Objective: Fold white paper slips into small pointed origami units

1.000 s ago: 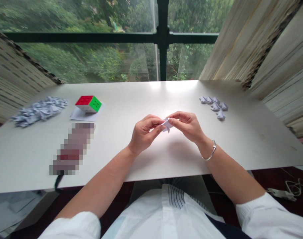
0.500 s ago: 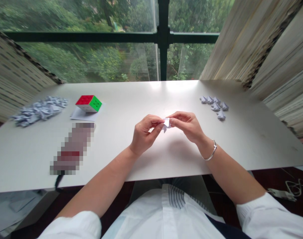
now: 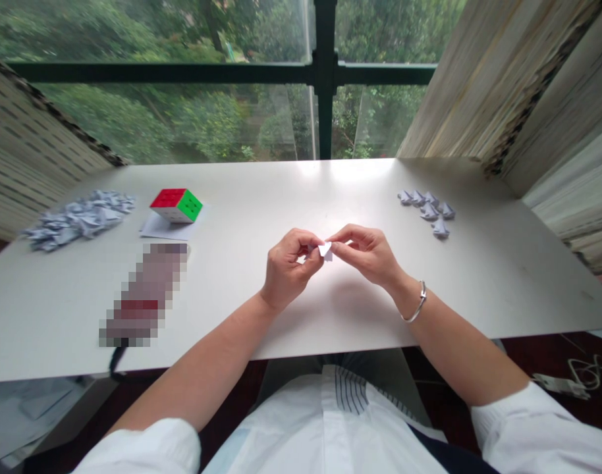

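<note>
Between my two hands, just above the white desk, is a small folded white paper piece point(image 3: 325, 250). My left hand point(image 3: 292, 263) pinches its left side between thumb and fingers, hiding part of it. From the other side, my right hand point(image 3: 365, 253) grips it with thumb and index finger; a silver bangle point(image 3: 422, 301) sits on that wrist. Several finished-looking folded paper pieces point(image 3: 429, 210) lie in a loose group to the right. A larger heap of folded paper pieces point(image 3: 81, 218) is at the far left.
A puzzle cube point(image 3: 176, 205) rests on white paper sheets point(image 3: 163, 228) at the left. Nearer stands a blurred-out flat object point(image 3: 145, 293) with a black strap point(image 3: 117, 362). The desk point(image 3: 291, 187) backs onto a window with curtains. A white power strip point(image 3: 560, 385) lies below, right.
The folded paper piece has been turned and shifted slightly left in my fingers. My right hand has moved a little left with it, and both hands keep their pinch.
</note>
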The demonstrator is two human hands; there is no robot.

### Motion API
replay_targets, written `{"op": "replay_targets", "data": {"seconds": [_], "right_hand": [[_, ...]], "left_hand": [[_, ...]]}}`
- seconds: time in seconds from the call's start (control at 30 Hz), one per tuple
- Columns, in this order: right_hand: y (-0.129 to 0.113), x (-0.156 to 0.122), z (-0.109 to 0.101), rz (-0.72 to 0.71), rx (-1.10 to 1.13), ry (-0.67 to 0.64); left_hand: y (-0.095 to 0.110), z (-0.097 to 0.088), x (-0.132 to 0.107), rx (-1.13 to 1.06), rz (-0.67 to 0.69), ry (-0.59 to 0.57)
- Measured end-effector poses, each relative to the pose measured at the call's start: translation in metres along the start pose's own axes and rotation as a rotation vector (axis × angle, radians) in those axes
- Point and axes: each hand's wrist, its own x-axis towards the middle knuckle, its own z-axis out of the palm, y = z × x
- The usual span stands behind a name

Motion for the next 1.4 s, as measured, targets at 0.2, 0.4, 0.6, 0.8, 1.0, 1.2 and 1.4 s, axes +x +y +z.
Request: {"op": "replay_targets", "data": {"seconds": [0.2, 0.4, 0.6, 0.8, 1.0, 1.2, 1.4], "right_hand": [[0.002, 0.0, -0.001, 0.017, -0.018, 0.001], [0.002, -0.001, 0.001, -0.014, -0.039, 0.023], [-0.001, -0.001, 0.0, -0.063, -0.133, 0.016], [0.006, -0.001, 0.0, -0.045, -0.161, 0.086], [0.009, 0.001, -0.003, -0.037, -0.235, 0.052], [0.01, 0.001, -0.003, -0.065, -0.321, 0.049], [0.012, 0.002, -0.002, -0.006, -0.327, 0.071]], "left_hand": [[0.001, 0.0, 0.001, -0.016, -0.003, -0.052], [0.001, -0.001, 0.005, 0.006, 0.064, -0.072], [0.001, 0.0, 0.004, -0.191, -0.123, -0.064], [0.009, 0.006, 0.007, -0.395, -0.31, -0.026], [0.006, 0.009, 0.008, -0.325, -0.335, -0.005], [0.009, 0.008, 0.009, -0.275, -0.35, 0.029], [0.01, 0.011, 0.009, -0.31, -0.354, 0.053]]}}
